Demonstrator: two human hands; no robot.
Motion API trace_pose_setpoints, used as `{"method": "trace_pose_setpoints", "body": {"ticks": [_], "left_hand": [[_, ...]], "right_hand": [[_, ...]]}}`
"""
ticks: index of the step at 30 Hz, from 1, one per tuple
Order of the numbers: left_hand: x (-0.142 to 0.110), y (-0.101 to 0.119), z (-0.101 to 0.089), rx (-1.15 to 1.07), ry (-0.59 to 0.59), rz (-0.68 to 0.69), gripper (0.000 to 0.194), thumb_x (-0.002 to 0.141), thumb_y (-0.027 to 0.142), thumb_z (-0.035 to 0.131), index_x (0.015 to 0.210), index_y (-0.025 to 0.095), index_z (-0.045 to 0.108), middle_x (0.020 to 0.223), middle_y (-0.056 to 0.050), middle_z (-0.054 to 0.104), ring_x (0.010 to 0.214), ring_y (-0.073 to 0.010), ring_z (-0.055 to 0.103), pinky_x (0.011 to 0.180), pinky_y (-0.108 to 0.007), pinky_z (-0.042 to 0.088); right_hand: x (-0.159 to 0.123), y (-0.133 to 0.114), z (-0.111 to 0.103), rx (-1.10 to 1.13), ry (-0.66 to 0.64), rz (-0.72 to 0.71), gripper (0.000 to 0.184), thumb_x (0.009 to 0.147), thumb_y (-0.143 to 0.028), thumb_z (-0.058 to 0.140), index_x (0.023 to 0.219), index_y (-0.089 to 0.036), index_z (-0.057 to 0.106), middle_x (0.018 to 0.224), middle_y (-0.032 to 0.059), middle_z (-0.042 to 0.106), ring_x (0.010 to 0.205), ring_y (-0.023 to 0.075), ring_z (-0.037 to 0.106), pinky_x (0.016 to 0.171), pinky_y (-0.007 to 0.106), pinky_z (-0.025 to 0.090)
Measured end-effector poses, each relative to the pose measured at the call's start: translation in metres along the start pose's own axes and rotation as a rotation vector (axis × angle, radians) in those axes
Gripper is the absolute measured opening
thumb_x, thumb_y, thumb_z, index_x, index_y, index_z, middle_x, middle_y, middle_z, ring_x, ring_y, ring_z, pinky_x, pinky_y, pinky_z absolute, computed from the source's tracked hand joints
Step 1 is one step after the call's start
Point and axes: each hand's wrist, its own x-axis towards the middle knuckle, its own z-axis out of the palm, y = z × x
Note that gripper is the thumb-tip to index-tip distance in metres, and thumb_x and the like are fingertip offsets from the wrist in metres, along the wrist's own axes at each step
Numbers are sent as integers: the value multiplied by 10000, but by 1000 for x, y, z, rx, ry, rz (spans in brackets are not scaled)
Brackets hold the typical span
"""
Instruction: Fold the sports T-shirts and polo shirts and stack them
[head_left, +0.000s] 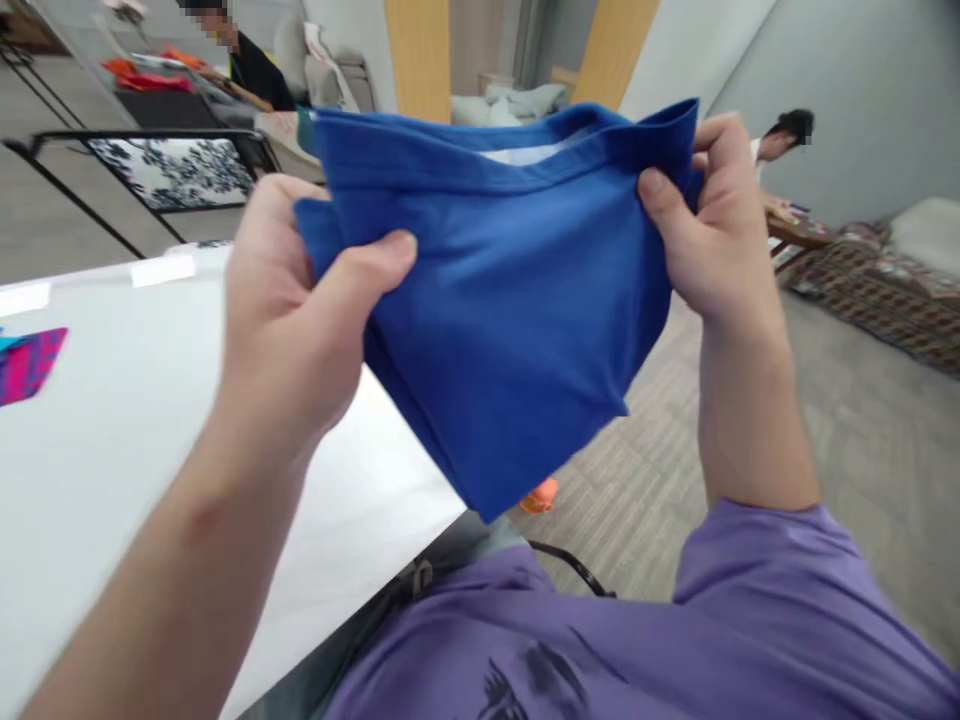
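A pair of plain blue underpants is held up in the air in front of me, its waistband at the top and a pointed lower end hanging down. My left hand grips one side, thumb pressed on the front of the cloth. At the other end of the waistband, my right hand pinches the fabric between thumb and fingers. Between the hands the waistband is spread and sags a little, with a pale strip showing inside. Most fingertips of both hands are hidden behind the cloth.
A white-covered table lies below and to the left, with a pink and purple patterned cloth at its left edge. Something orange is on the floor. Other people are at work in the background, left and right.
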Motion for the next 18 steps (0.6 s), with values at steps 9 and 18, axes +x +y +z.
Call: {"method": "trace_pose_setpoints", "body": {"ticks": [9, 18], "left_hand": [[52, -196, 148, 199, -208, -483, 382, 1012, 286, 795, 1221, 227, 480, 1234, -103, 662, 1198, -275, 731, 1055, -456, 618], [-16, -226, 27, 586, -457, -528, 728, 973, 579, 807, 1522, 284, 430, 1509, -138, 680, 1260, -316, 767, 1029, -475, 613]], "right_hand": [[40, 187, 89, -340, -251, 327, 524, 1157, -466, 642, 1554, -127, 591, 1621, 219, 631, 1517, 334, 592, 1343, 570, 436], [-71, 203, 193, -368, -654, 254, 817, 1083, -763, 517, 1776, -331, 513, 1885, 107, 385, 1764, 420, 325, 1397, 818, 197]]}}
